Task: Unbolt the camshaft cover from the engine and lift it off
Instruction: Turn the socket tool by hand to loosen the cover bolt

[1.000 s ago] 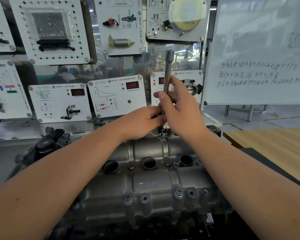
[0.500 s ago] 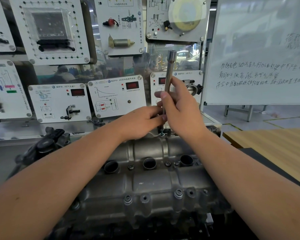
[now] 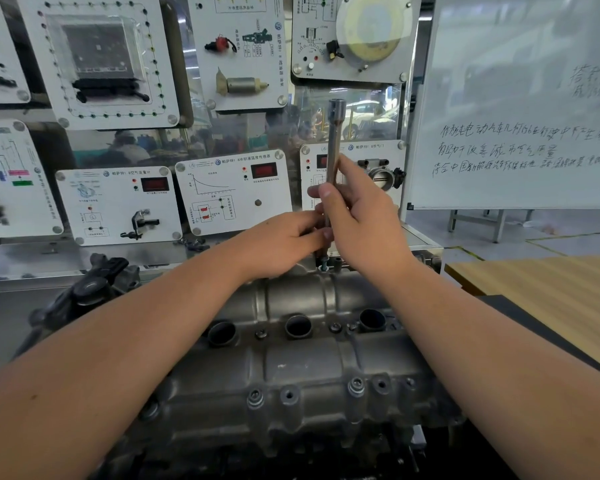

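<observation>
Midway through the unbolting, the camshaft cover (image 3: 302,344) sits seated on the engine — near-edge bolts (image 3: 355,385) in place, lift-off to come. My right hand (image 3: 361,220) clamps its fingers round an upright extension bar (image 3: 334,147) over a far-edge bolt (image 3: 323,263); my left hand (image 3: 281,242) pinches the bar's lower end.

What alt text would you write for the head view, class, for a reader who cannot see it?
Both hands hold a long metal socket extension upright over a bolt at the far edge of a grey camshaft cover: right hand grips the shaft, left hand steadies its lower end.
</observation>
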A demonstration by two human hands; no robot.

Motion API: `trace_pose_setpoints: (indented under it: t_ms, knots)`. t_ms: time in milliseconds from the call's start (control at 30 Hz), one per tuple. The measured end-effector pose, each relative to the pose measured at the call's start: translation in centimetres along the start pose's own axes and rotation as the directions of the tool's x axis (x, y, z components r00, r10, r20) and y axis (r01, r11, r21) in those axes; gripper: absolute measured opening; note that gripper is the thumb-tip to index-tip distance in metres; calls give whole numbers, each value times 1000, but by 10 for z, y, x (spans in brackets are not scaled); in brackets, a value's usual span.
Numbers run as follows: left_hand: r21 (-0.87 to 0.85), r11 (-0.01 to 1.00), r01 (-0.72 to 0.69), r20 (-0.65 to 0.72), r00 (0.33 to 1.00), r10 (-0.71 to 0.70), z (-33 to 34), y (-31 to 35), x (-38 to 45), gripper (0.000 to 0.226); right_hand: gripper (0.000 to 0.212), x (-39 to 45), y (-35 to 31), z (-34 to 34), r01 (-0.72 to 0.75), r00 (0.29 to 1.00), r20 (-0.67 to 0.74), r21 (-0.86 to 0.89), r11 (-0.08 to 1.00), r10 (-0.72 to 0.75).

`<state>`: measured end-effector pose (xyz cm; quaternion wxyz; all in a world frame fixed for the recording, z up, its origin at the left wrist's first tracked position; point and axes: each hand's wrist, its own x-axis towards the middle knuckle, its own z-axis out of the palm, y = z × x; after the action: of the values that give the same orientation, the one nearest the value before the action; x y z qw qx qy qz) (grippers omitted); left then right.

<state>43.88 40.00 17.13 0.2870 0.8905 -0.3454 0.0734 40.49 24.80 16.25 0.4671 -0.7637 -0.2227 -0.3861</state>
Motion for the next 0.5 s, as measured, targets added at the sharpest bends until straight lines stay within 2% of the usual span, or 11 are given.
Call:
trace_pose_setpoints:
  t_ms: [67,267,433,500]
  knots:
    - [9,1000,-1,-1,1000,1,0,1,0,35,41,0,0,0,-1,1000,-1,7,1000,1]
    - [1,1000,3,-2,1000,-3,1,1,0,33,16,0,-3,0,17,1000,8,-55,998,-16]
    - [1,1000,-1,10,1000,1,1,0,0,35,13,1,-2,0,16,1000,28,-44,999,-14]
    - [10,1000,-3,1,1000,3,0,-1,1,29,20,0,-2,0,3,999,34,-17,1000,-2]
